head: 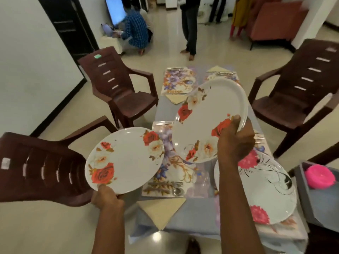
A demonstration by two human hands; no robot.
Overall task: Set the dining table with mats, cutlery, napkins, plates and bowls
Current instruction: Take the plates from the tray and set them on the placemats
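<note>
**Two rose plates held over a half-laid table**

Pale tiled floor (211,52) runs to the far end of the room, where several people stand or crouch near a lit screen (115,11). Brown plastic chairs (122,88) flank a long worktop (198,211) under a grey cloth. Four floral mats are laid, two far and two near; the near left mat (174,162) carries a fork and spoon (170,186) at its near edge, with a folded beige napkin (161,210) just beyond that edge. On the near right mat lies a pink-flowered plate (266,195). Beside it, at the right edge, a grey tray (308,202) holds a pink bowl (320,177). The right hand (235,142) holds a tilted stack of rose plates (207,121) above the worktop, thumb pressed on the top face, fingers hidden behind. The left hand (107,197) pinches a single rose plate (124,160) at its near rim, held out over the left edge of the worktop and partly above the near left chair.
</note>
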